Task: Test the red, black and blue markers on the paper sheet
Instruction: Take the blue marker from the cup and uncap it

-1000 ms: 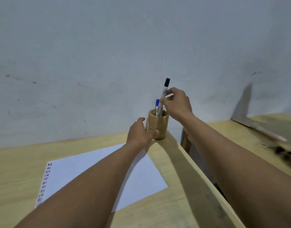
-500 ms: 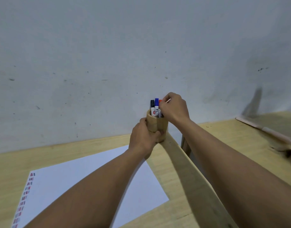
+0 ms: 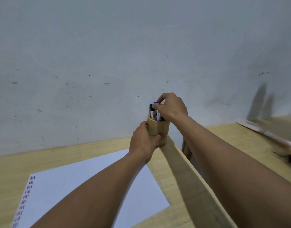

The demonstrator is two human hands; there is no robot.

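A wooden pen cup (image 3: 161, 127) stands at the table's far right corner, by the wall. My left hand (image 3: 144, 143) is wrapped around its near side. The black marker (image 3: 151, 109), the blue marker (image 3: 155, 102) and a glimpse of the red marker (image 3: 160, 104) stand upright in it. My right hand (image 3: 172, 107) is over the cup, with thumb and forefinger pinched on the blue marker's cap. The white paper sheet (image 3: 75, 186) lies on the table under my left forearm. Small red, black and blue marks (image 3: 26, 195) run down its left edge.
The wooden table's right edge (image 3: 182, 170) runs beside my right arm. A narrow gap (image 3: 186, 150) separates it from a second wooden table (image 3: 223, 134). A pale stick-like tool (image 3: 265, 134) lies on that table. The grey wall stands right behind the cup.
The black marker, held high above the cup a second ago, now stands inside it. My right hand dropped to the marker tops. My left hand closed further around the cup.
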